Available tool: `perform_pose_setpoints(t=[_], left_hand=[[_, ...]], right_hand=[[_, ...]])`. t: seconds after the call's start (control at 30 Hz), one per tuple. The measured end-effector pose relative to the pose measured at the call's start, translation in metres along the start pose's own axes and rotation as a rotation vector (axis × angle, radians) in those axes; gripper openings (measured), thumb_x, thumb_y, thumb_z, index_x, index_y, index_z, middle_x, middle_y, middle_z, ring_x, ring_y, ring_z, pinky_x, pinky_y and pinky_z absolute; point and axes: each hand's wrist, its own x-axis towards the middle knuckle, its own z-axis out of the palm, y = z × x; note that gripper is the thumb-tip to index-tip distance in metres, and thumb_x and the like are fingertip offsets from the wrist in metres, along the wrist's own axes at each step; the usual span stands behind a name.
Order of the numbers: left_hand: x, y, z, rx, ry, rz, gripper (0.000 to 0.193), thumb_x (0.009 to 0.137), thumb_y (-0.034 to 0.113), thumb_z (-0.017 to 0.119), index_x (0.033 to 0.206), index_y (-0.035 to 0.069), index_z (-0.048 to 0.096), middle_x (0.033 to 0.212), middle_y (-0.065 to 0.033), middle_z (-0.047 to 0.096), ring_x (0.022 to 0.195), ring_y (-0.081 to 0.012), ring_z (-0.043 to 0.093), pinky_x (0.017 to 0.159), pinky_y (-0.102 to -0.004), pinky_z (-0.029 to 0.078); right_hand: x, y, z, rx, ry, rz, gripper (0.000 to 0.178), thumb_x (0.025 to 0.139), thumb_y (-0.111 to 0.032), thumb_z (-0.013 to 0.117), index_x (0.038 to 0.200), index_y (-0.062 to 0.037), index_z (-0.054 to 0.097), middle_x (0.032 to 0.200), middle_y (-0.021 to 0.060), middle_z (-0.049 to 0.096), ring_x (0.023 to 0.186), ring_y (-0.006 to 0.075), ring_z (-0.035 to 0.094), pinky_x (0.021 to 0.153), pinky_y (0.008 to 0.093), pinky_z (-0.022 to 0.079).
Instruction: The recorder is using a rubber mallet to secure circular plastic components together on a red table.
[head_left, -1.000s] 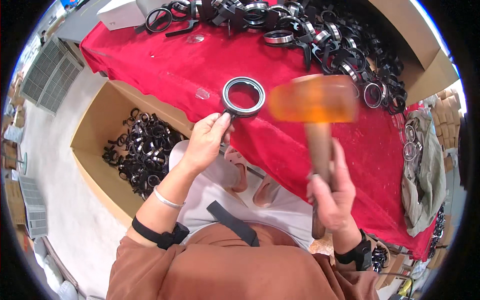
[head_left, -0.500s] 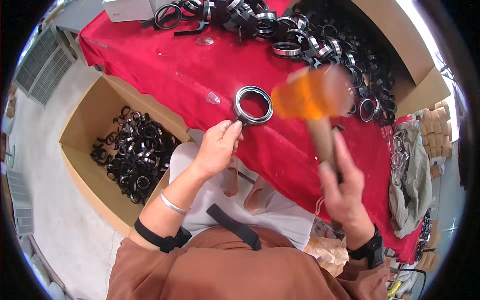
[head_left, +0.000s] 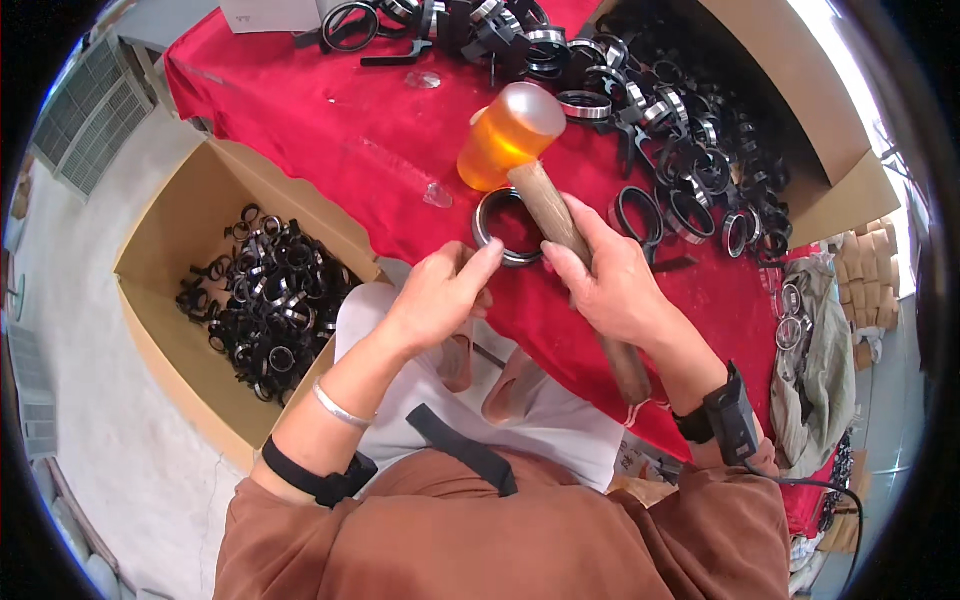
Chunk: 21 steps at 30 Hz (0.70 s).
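Note:
A black ring with a silvery edge [head_left: 481,218] lies on the red cloth in front of me. My left hand [head_left: 440,295] has its fingers curled at the ring's near left side, the thumb on its rim. In my right hand [head_left: 625,290] is a mallet with an amber, see-through head [head_left: 505,140] and a wooden handle [head_left: 550,205]. The mallet head is just beyond the ring's far side in this view, and the handle hides part of the ring's right side. My right thumb tip is beside the ring's near right rim.
The red-covered table [head_left: 330,140] carries a heap of black and silver rings [head_left: 690,150] at the far right, beside an open carton [head_left: 800,90]. A cardboard box [head_left: 180,350] of similar rings stands on the floor at left. Grey-green cloth [head_left: 815,370] hangs at right.
My right hand has brought the mallet leftward, from right of the ring to over it. My left hand stays at the ring, its thumb now further onto the rim.

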Motion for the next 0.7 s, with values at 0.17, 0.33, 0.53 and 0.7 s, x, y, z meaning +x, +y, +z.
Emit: perform_pose_setpoints(t=[0.17, 0.33, 0.53, 0.7], left_hand=[[0.016, 0.009, 0.006, -0.158, 0.077, -0.045, 0.049, 0.089, 0.041, 0.048, 0.077, -0.006, 0.057, 0.065, -0.0129, 0.061, 0.055, -0.0179, 0.062, 0.055, -0.0299, 0.048], [0.011, 0.007, 0.007, 0.071, 0.192, -0.082, 0.046, 0.092, 0.038, 0.043, 0.072, -0.001, 0.056, 0.061, -0.0135, 0.059, 0.053, -0.0214, 0.060, 0.055, -0.0334, 0.046], [0.015, 0.006, 0.023, 0.338, 0.392, 0.104, 0.050, 0.093, 0.040, 0.036, 0.071, 0.000, 0.056, 0.068, -0.0210, 0.057, 0.070, -0.0405, 0.055, 0.064, -0.0452, 0.042], [0.015, 0.004, 0.023, 0.267, 0.403, 0.061, 0.050, 0.092, 0.041, 0.037, 0.071, 0.000, 0.058, 0.068, -0.0198, 0.058, 0.067, -0.0369, 0.057, 0.064, -0.0437, 0.043]], right_hand=[[0.002, -0.010, -0.010, 0.550, -0.089, 0.351, 0.048, 0.087, -0.012, 0.057, 0.130, -0.0024, 0.039, 0.077, 0.0024, 0.055, 0.056, 0.0069, 0.052, 0.049, 0.0215, 0.045], [-0.004, -0.037, -0.043, 0.389, 0.353, 0.075, 0.048, 0.090, -0.011, 0.051, 0.135, -0.0069, 0.036, 0.075, 0.0013, 0.055, 0.053, 0.0051, 0.048, 0.046, 0.0183, 0.041], [-0.035, 0.003, -0.029, -0.099, 0.161, 0.120, 0.046, 0.090, -0.016, 0.051, 0.133, -0.0047, 0.039, 0.078, 0.0065, 0.061, 0.062, 0.0121, 0.056, 0.059, 0.0255, 0.048], [-0.023, -0.009, -0.036, 0.084, 0.144, 0.200, 0.047, 0.089, -0.012, 0.053, 0.133, -0.0051, 0.040, 0.117, 0.0173, 0.057, 0.105, 0.0202, 0.055, 0.091, 0.0292, 0.041]])
